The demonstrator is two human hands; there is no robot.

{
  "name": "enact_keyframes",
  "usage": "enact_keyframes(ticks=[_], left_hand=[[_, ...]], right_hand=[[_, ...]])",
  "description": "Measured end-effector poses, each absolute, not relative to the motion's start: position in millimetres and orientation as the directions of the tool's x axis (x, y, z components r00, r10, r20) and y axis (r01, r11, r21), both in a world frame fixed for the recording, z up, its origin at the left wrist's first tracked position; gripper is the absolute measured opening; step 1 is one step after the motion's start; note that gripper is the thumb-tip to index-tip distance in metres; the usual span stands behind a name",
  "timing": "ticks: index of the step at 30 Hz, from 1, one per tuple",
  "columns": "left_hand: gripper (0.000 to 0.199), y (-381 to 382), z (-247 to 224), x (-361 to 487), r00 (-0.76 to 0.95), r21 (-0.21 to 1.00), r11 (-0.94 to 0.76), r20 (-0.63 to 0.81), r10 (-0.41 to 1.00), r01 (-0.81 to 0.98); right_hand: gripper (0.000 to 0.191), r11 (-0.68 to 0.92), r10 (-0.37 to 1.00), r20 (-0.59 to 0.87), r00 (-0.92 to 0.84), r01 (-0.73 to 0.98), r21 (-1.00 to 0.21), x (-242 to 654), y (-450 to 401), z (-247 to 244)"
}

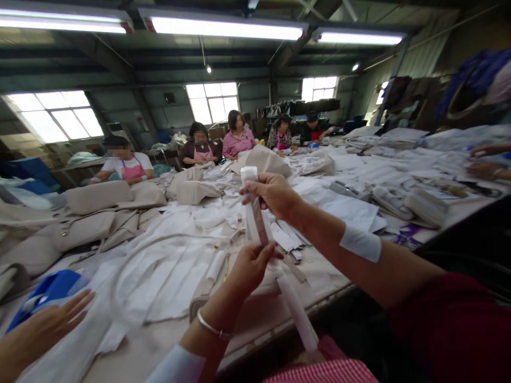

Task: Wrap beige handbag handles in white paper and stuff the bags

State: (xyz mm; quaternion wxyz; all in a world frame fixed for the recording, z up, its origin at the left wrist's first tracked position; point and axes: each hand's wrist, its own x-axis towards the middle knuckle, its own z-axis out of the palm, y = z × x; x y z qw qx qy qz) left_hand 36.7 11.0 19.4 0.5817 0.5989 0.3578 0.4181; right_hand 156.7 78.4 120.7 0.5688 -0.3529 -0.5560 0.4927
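A long pale strap [255, 219], partly wrapped in white film or paper, stretches between my two hands above the table. My right hand [275, 194] pinches its upper end, where a folded white tip sticks out past the fingers. Lower down, my left hand [249, 268], with a silver bracelet at the wrist, is closed around the same strap. The strap's wrapped tail [297, 311] hangs below toward my lap. Just behind my left forearm lies a beige bag [199, 298] with a gold zipper, partly hidden by the arm. A curved pale handle [123, 260] arches beside it.
Beige bag pieces [98, 198] are piled at the left. White wrapping sheets [355, 205] cover much of the table. Another person's hand [51, 327] is near a blue object [51, 295] at left; more hands [485, 169] reach in at right. Several people sit across the table.
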Motion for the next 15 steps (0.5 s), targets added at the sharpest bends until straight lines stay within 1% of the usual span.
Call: enact_keyframes(ticks=[2,4,6,10,15], left_hand=[[0.038,8.4,7.3,41.2,0.321,0.998,0.012,0.008,0.947,-0.06],[0.046,8.4,1.6,36.0,0.314,0.995,0.063,-0.038,0.949,-0.073],[0.05,8.8,3.1,28.0,0.308,0.995,0.078,-0.055,0.95,-0.064],[0.048,9.2,15.8,18.6,0.224,0.995,0.088,-0.073,0.972,-0.055],[0.042,10.9,17.2,20.4,0.196,0.971,0.146,-0.108,0.975,-0.19]], right_hand=[[0.015,0.236,0.947,0.259,-0.19,-0.136,-0.962,156.2,75.3,106.8],[0.015,0.17,0.944,0.187,-0.27,-0.084,-0.982,156.1,68.7,88.8],[0.014,0.102,0.95,0.123,-0.287,-0.087,-0.991,154.0,60.4,72.9],[0.013,0.062,0.957,0.102,-0.273,-0.152,-0.986,147.3,46.8,58.9],[0.016,0.061,0.938,0.087,-0.334,-0.086,-0.994,142.2,42.4,50.8]])
